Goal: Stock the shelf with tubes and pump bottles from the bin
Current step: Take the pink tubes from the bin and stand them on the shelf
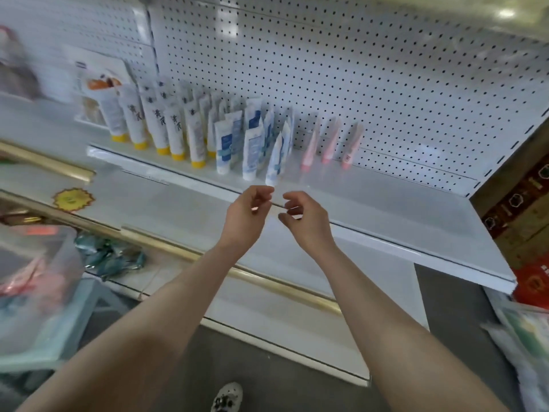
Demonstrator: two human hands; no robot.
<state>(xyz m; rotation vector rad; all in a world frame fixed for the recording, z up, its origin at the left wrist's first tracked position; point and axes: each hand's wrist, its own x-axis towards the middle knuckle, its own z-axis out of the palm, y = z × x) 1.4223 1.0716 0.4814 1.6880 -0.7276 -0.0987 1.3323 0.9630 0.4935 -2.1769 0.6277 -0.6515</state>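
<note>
Both hands hold nothing: my left hand (248,217) and right hand (303,221) hang close together just before the shelf (386,203) lip, fingers loosely curled, touching neither each other nor any tube. Stock stands cap-down in rows, I judge so it leans back towards the pegboard (326,69) and cannot roll: yellow tubes (160,126) at left, blue tubes (252,150) in the middle, three pink tubes (329,144) beside them. The front blue tube (276,162) tilts right at the lip, just above my left fingertips; I reckon it likeliest to topple. Open room lies right of the pink tubes, as far as the shelf's end. The bin (35,278) sits low at left, blurred, well apart from both hands.
</note>
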